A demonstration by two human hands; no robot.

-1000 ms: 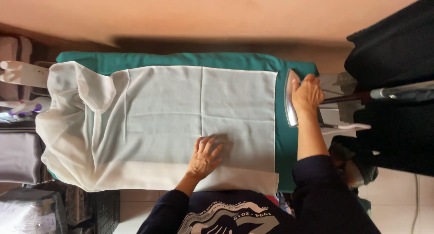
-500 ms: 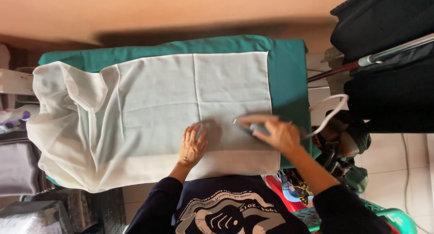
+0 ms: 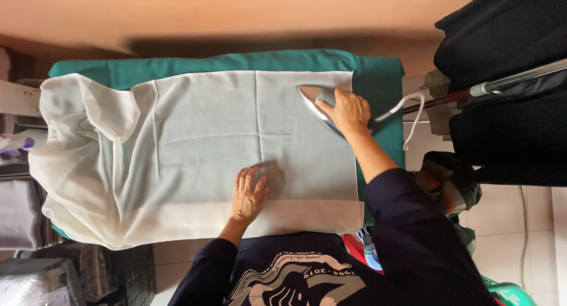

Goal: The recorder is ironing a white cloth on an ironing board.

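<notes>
Cloth: white fabric (image 3: 201, 146) lies spread over the green ironing board (image 3: 236, 62); its left part is bunched and hangs off the board's end, while the right part lies flat, with a pressed crease running across it.

Left hand: left hand (image 3: 248, 194) rests palm down on the near part of the cloth, fingers (image 3: 253, 177) spread flat, pinching nothing.

Iron: iron (image 3: 319, 105) sits sole down on the cloth near the far right corner, its tip pointing left.

Right hand: right hand (image 3: 349, 110) is wrapped round the iron's handle, fingers closed on it; the cord (image 3: 413, 114) trails off to the right, clear of the cloth.

Doing it well: I judge the step to be pressing the flat right part. The spread palm should hold the cloth taut and stay well apart from the sole. The iron should glide leftward along the weave without pausing, and the cord should stay off the fabric.

Left side: the bunched folds there look unpressed and would need pulling onto the board.

Change, iron: half a second ago it lay near the front edge, just beside the left hand; now it is at the far edge, well apart from it.

Change, left hand: it has stayed in much the same spot, holding the cloth down.

Change, view: the camera has shifted slightly.
</notes>
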